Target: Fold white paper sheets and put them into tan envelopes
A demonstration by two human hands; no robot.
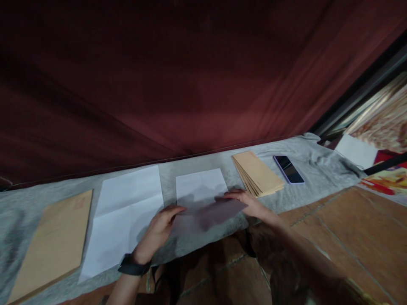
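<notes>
Between my two hands is a sheet of paper [206, 218], blurred and in shadow, its near part tilted up toward me. My left hand [163, 222], with a dark band on the wrist, grips its left edge between thumb and fingers. At the right edge my right hand [243, 201] pinches the same sheet. Just beyond lies a white paper [202, 182] flat on the grey cloth; whether it joins the held sheet is unclear. Left of my left hand rests a larger white sheet [127, 207] with a crease across it.
A fanned stack of brown envelopes [259, 171] lies to the right, beside a phone [288, 169] with a purple case. Large brown envelopes [57, 241] sit at far left. A dark red curtain [190, 84] hangs behind the grey cloth [216, 161]. Tiled floor [356, 228] shows at right.
</notes>
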